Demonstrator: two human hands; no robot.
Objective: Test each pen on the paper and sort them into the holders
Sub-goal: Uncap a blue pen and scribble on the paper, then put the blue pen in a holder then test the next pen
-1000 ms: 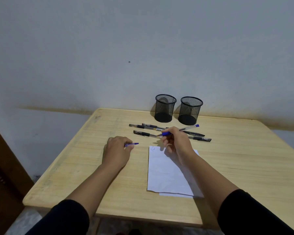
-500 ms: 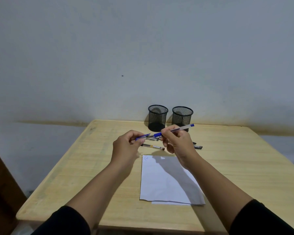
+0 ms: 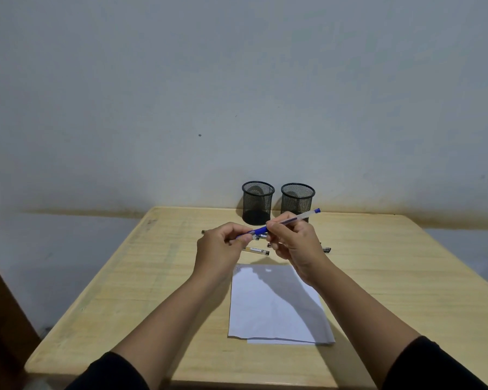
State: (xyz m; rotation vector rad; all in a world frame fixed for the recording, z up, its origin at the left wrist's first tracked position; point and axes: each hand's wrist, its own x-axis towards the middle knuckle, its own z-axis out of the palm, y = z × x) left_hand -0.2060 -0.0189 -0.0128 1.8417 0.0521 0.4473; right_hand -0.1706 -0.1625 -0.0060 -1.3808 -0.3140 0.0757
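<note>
Blue pen [image 3: 289,221] pinched in right hand [image 3: 293,243], cap end pinched by left hand [image 3: 223,246]; recapping, then dropping into a holder [image 3: 257,202].

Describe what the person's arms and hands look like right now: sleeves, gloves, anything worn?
Both hands are bare: the left hand and the right hand show no gloves, rings, watch or bands. The forearms are uncovered too. Dark, black-looking sleeves sit pushed up near the elbows, the left sleeve and the right sleeve, plain with no visible markings.

Pale wall [image 3: 237,80]; wooden table [image 3: 406,277]
</note>
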